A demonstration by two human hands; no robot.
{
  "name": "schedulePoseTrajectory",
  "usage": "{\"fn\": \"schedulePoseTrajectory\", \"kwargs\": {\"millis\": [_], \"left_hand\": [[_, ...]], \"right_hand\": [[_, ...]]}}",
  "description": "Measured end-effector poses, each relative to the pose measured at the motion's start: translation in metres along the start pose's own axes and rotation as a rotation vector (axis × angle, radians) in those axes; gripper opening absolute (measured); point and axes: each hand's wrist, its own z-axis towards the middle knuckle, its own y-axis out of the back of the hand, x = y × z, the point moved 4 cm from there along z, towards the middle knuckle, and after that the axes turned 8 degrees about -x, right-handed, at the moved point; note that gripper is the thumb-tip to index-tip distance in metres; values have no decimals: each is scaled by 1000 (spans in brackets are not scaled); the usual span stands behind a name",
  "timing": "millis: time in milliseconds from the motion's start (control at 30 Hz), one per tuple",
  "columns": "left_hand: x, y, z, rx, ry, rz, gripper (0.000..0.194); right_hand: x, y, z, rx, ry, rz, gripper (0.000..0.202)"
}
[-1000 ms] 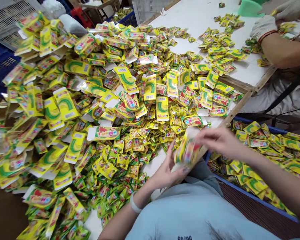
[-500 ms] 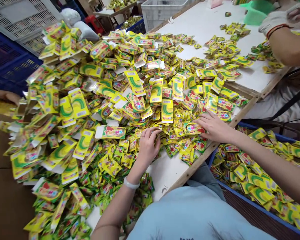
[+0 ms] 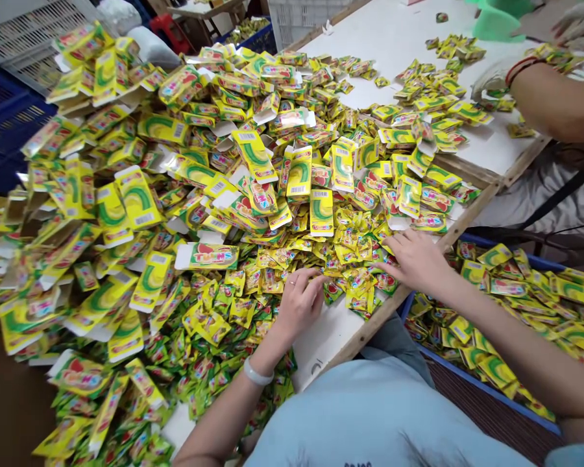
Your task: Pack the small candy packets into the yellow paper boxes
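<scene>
My left hand [image 3: 302, 303] is at the near edge of the pile of small yellow-and-green candy packets [image 3: 353, 240]. Its fingers are curled together, and whatever may be between them is hidden. To the right, my right hand [image 3: 416, 261] reaches over the packets from the table's wooden edge, fingers apart, with no box in it. Beyond both hands, flat yellow candy boxes lie heaped, among them an upright box [image 3: 322, 213] with a green curve. Left of my left hand, another box [image 3: 207, 256] lies on its side with a white flap out.
A blue crate [image 3: 486, 383] full of filled boxes stands below the table edge at right. The wooden rim [image 3: 370, 336] borders the white tabletop. Across the table, a co-worker's gloved hand [image 3: 491, 81] is among packets near a green scoop [image 3: 499, 23].
The box beside my right hand is gone from there. My left hand has drawn back toward the table edge and slightly right. The co-worker's gloved hand has come down onto packets.
</scene>
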Motion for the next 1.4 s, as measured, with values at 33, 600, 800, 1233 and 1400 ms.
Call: {"fn": "schedulePoseTrajectory", "kwargs": {"millis": [33,600,800,1233,1400], "left_hand": [[-2,-3,5,9,-13,4,30],[-21,-17,41,-16,746,-969,41],[-29,-24,34,-83,880,-1085,43],[56,-4,147,268,-395,108,72],[50,-20,160,417,-394,-134,53]], "right_hand": [[5,-12,-9,-14,-81,-22,35],[37,-4,-18,-230,-629,1505,38],[55,-16,-14,-418,-600,1314,37],[33,-29,-25,-315,-692,1645,34],[20,-16,-31,-347,-667,1613,32]]}}
